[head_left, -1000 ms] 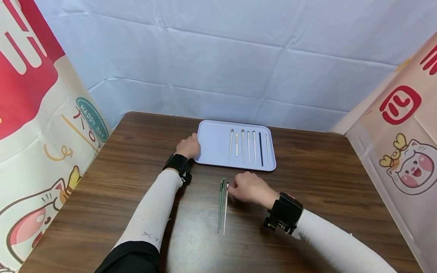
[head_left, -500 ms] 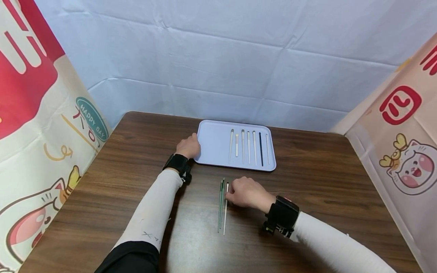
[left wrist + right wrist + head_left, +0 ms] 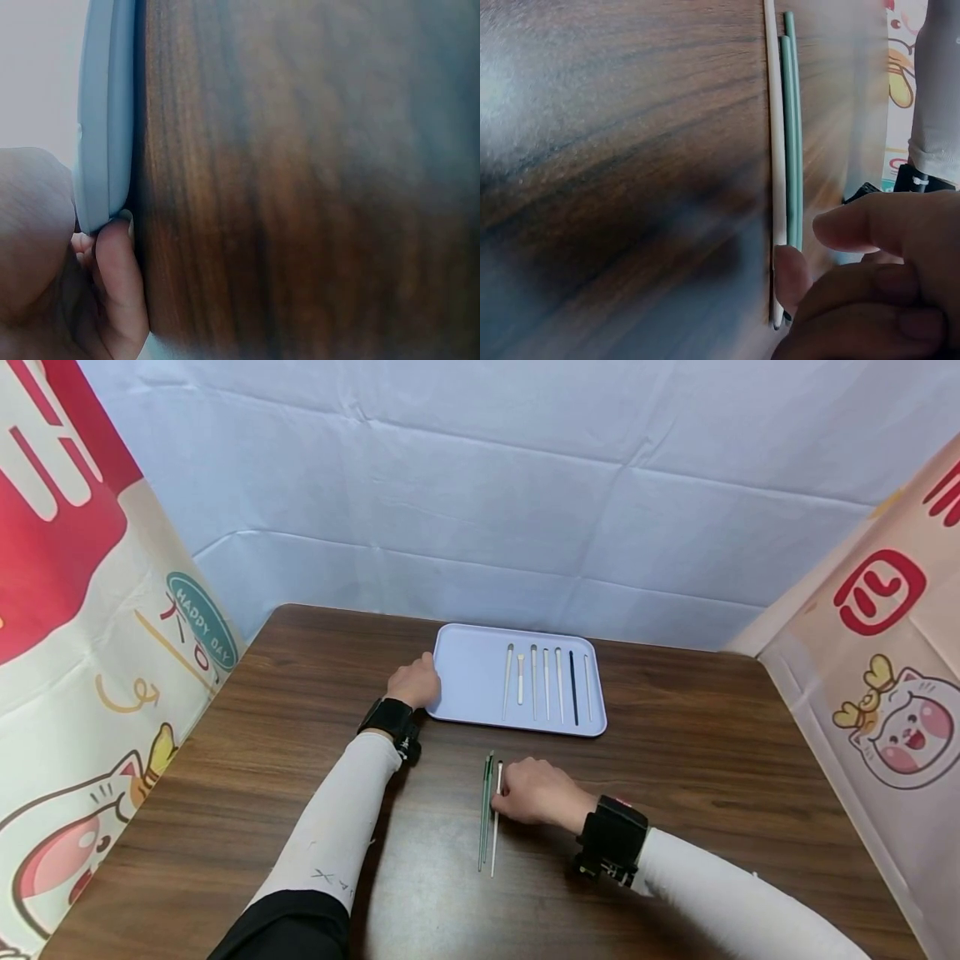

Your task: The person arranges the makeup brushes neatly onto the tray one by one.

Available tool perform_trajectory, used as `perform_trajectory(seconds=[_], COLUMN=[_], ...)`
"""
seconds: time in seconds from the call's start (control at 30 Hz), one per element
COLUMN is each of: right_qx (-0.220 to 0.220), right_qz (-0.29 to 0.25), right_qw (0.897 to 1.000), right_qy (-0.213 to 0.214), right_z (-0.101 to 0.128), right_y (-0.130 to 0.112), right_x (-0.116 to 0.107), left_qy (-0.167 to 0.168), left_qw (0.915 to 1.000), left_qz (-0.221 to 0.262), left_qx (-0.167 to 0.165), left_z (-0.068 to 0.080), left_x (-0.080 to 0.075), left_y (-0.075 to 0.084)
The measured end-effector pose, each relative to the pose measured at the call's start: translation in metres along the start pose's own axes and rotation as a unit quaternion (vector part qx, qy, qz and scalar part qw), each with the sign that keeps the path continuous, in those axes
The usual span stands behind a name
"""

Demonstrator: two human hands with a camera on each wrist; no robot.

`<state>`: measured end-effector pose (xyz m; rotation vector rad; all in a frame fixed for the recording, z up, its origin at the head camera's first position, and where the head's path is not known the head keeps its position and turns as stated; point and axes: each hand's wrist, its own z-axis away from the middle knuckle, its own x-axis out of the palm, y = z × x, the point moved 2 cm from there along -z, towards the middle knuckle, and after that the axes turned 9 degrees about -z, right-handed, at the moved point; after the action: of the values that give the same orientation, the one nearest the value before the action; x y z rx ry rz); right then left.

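Picking up the thin white stick from the wood table

Your right hand pinches the thin white stick beside two smooth green sticks on the brown wooden table. Lift it slowly and leave the green ones alone. Your left hand grips the pale blue plastic tray.

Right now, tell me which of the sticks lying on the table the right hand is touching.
The white stick, the rightmost of the three beside the green pair. The right hand has its fingers on its upper end.
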<state>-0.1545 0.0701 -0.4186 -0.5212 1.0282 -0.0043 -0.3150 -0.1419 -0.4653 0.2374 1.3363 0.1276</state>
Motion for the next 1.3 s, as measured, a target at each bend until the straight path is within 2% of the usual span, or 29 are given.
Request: perform_trajectory(seconds=[0.6,0.97,1.3], right_qx=[0.047,0.047,0.053], right_qz=[0.022,0.026,0.02], right_qw=[0.999,0.998,0.998], right_qy=[-0.017,-0.021,-0.004], right_z=[-0.006,-0.008,-0.008], right_y=[-0.001,-0.004,-0.003], right_x=[0.009,0.009,-0.008], left_qy=[0.003,0.003,-0.002], left_qw=[1.0,1.0,1.0], left_qz=[0.004,0.004,-0.004], left_qx=[-0.005,-0.006,-0.005], left_z=[-0.002,-0.001,-0.004], left_x=[0.002,0.0,0.002], left_y=[0.0,0.001,-0.001])
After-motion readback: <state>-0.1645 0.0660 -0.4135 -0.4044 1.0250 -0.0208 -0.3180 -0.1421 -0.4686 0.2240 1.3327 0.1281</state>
